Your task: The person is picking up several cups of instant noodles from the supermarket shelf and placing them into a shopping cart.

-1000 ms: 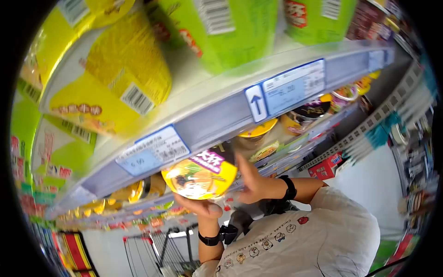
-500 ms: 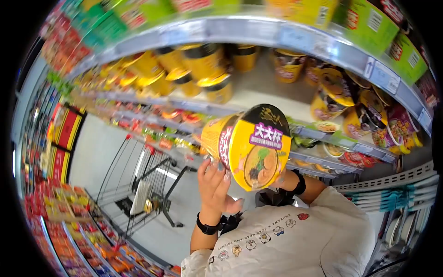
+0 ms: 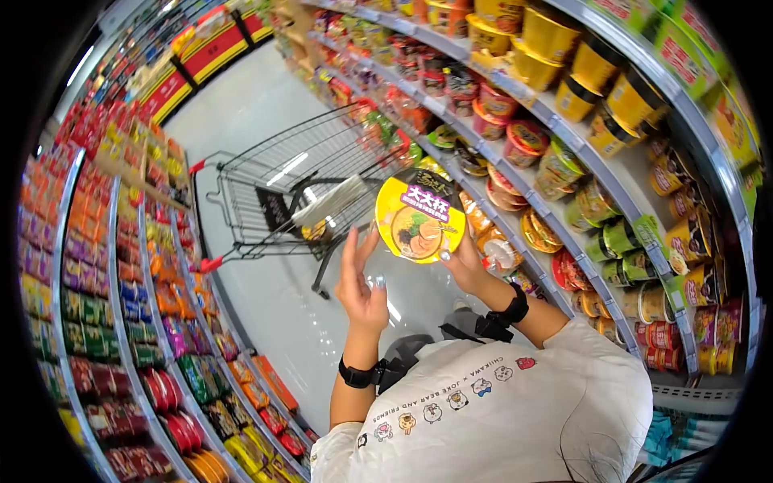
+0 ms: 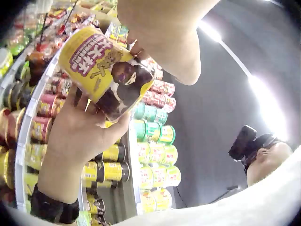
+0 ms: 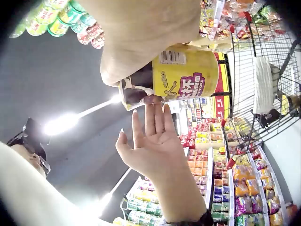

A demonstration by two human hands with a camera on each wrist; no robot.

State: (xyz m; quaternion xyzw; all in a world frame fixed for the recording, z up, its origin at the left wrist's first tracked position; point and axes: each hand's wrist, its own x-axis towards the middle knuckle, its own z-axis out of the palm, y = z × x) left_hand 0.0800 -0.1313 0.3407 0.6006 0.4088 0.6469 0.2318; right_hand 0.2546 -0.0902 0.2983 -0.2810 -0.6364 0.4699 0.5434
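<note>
**Yellow noodle cup held up in the aisle, right hand gripping, left hand spread beside it**

Along the left edge of the head view run long store shelves (image 3: 121, 266) packed with small red, orange, green and purple packets. Next to them, on the pale grey floor (image 3: 266, 298), stands a wire shopping cart with red corner guards (image 3: 274, 173); a white flat packet lies in its basket.

In front of the cart's near end the left hand (image 3: 360, 283) is raised with the palm up and the fingers straight and apart, clasping nothing. Its fingertips are just beside the lower left edge of the cup; whether they touch it cannot be told. A black band (image 3: 357, 373) sits on that wrist.

The round yellow instant-noodle cup with a black-and-purple printed lid (image 3: 419, 219) is up in the air between the two hands, lid facing the head camera, level with the lower rows of the right-hand shelving.

The right hand (image 3: 469, 262) is wrapped round the cup from below and behind, with the thumb and curled fingers on its side wall. The left wrist view shows the same grip, with the cup tilted.

Furthest right, a curved run of white shelves (image 3: 600, 173) carries rows of yellow, red and green cups and bowls.
</note>
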